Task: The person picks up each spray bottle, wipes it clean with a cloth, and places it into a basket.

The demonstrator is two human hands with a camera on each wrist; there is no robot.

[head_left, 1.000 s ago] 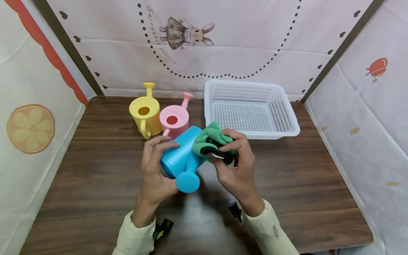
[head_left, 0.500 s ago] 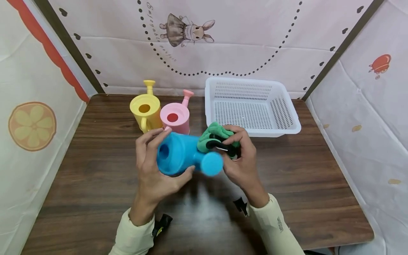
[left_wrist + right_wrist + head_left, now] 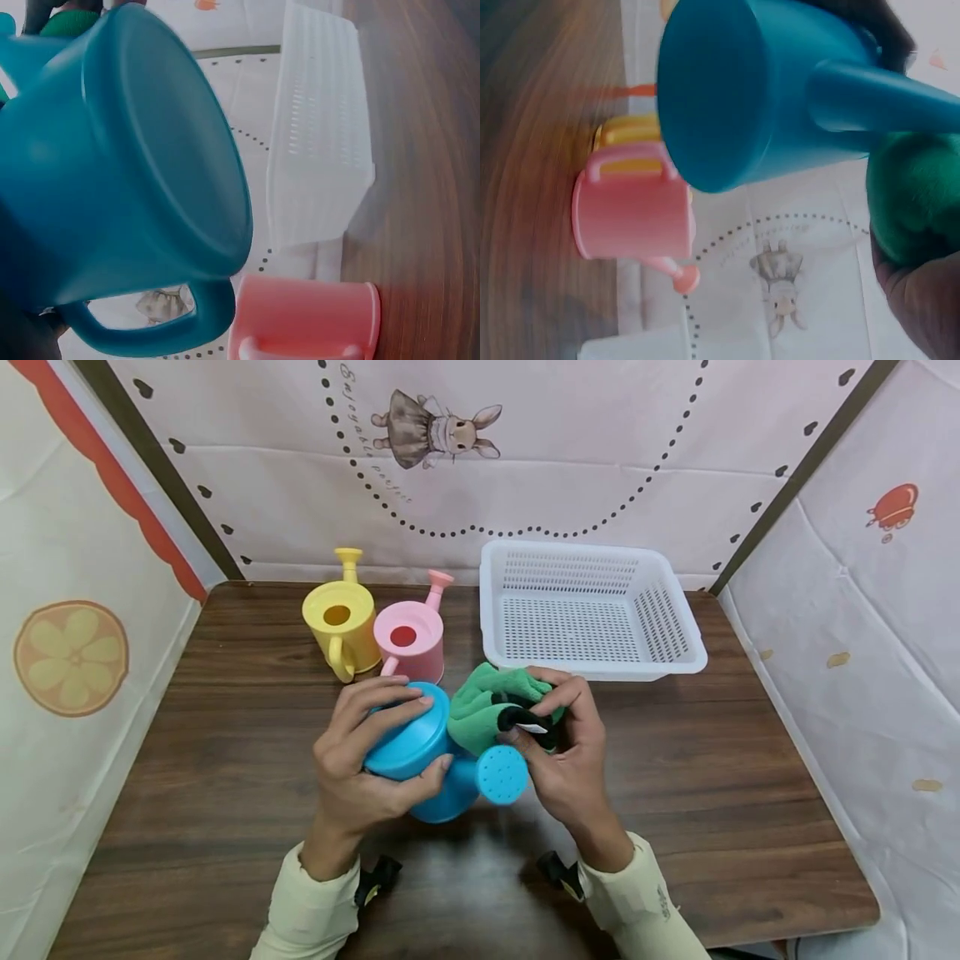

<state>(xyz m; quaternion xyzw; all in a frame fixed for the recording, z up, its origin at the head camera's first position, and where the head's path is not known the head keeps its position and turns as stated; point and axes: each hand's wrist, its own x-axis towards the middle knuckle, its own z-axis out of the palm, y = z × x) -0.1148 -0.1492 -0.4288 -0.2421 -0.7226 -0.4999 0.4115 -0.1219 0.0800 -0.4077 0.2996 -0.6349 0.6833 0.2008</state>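
My left hand (image 3: pixel 367 768) holds a blue watering can (image 3: pixel 442 797) above the table, fingers over its upper part and thumb along the side. Its perforated rose (image 3: pixel 502 774) points toward me, right of the body. In the left wrist view the can's flat base (image 3: pixel 184 142) and looped handle (image 3: pixel 161 337) show. My right hand (image 3: pixel 566 764) pinches a bunched green cloth (image 3: pixel 480 710) with black edging and a white tag. The cloth lies against the can's side above the spout. In the right wrist view the cloth (image 3: pixel 919 199) sits just beside the spout (image 3: pixel 885 97).
A yellow watering can (image 3: pixel 360 639) and a pink watering can (image 3: pixel 423 652) stand side by side at the table's back left. Behind my right hand sits a white perforated basket (image 3: pixel 592 670). Printed fabric walls (image 3: pixel 600 410) enclose the brown wooden table (image 3: pixel 720 793) at the back and sides.
My left hand has turned the blue can; its rose has swung to the right, and the top opening seen half a second ago is out of sight. My right hand still holds the cloth against it.
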